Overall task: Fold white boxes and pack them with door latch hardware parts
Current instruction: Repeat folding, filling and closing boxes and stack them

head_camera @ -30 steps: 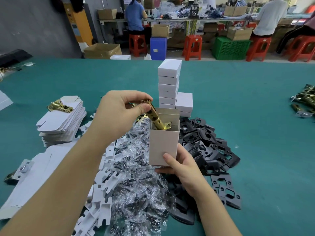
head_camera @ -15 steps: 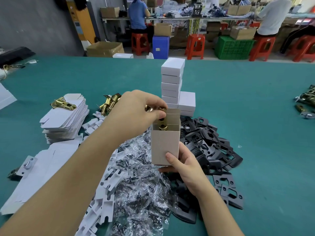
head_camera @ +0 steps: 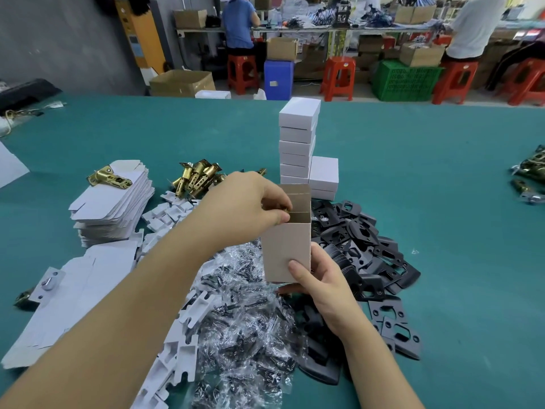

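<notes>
An open white box (head_camera: 287, 249) stands upright above the table, its top flaps up. My right hand (head_camera: 317, 278) grips it from below, thumb on the front face. My left hand (head_camera: 250, 208) is at the box's mouth, fingers curled on a brass latch (head_camera: 284, 208) that is almost wholly inside; only a glint of brass shows. More brass latches (head_camera: 197, 177) lie behind my left hand. Beneath the hands lie bagged screws (head_camera: 247, 329) and black strike plates (head_camera: 362, 249).
A tall stack of closed white boxes (head_camera: 299, 143) stands just behind the open box. Flat box blanks (head_camera: 115, 202) with a brass latch (head_camera: 108, 177) on top lie at left, white inserts (head_camera: 180, 352) at the front. More latches (head_camera: 530, 175) lie at the right edge.
My left hand has pushed the brass latch down from sticking out at an angle to nearly hidden inside the box. My right hand keeps holding the box.
</notes>
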A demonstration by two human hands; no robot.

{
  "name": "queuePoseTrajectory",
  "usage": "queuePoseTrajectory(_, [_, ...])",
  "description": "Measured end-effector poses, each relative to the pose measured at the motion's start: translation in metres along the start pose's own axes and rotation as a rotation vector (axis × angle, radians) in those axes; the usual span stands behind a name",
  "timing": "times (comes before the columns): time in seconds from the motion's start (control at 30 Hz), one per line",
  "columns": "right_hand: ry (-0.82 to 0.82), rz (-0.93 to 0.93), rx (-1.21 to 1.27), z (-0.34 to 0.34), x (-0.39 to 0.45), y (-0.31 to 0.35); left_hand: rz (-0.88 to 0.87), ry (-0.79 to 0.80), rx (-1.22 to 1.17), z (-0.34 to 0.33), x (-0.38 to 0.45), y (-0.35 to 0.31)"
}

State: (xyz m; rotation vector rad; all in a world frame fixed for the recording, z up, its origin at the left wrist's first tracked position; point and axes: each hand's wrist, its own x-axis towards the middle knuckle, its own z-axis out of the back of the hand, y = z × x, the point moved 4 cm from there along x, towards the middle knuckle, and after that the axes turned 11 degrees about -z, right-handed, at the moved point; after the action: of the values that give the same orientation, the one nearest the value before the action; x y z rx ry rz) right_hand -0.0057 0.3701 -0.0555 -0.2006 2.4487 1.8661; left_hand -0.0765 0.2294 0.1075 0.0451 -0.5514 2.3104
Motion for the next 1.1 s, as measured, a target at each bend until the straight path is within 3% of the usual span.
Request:
queuePoseTrajectory(0.2, [-0.083, 0.05, -0.216, 0.003, 0.001, -0.001, 0.017, 0.039, 0.153, 0.003, -0.007, 0.017])
queuePoseTrajectory(0.4, [-0.121, 0.044, -0.359, 0.003, 0.004, -0.006, 0.202, -0.366, 0.014, 0.015, -0.021, 0.07])
queuePoseTrajectory(0.47, [-0.129, 0.043, -0.366, 0.003, 0.004, -0.006, 0.335, -0.302, 0.114, 0.008, -0.025, 0.098])
queuePoseTrajectory(0.6, [-0.13, 0.035, -0.366, 0.003, 0.004, -0.005, 0.455, 0.167, 0.305, -0.031, -0.036, 0.137])
queuePoseTrajectory(0.67, [-0.132, 0.037, -0.362, 0.003, 0.003, -0.004, 0.471, 0.26, 0.342, -0.045, -0.042, 0.148])
queuePoseTrajectory(1.0, [-0.128, 0.037, -0.359, 0.004, 0.004, -0.003, 0.536, 0.068, 0.392, -0.056, -0.042, 0.164])
queuePoseTrajectory(1.1, [-0.131, 0.031, -0.344, 0.004, 0.004, -0.003, 0.547, -0.076, 0.342, -0.047, -0.041, 0.157])
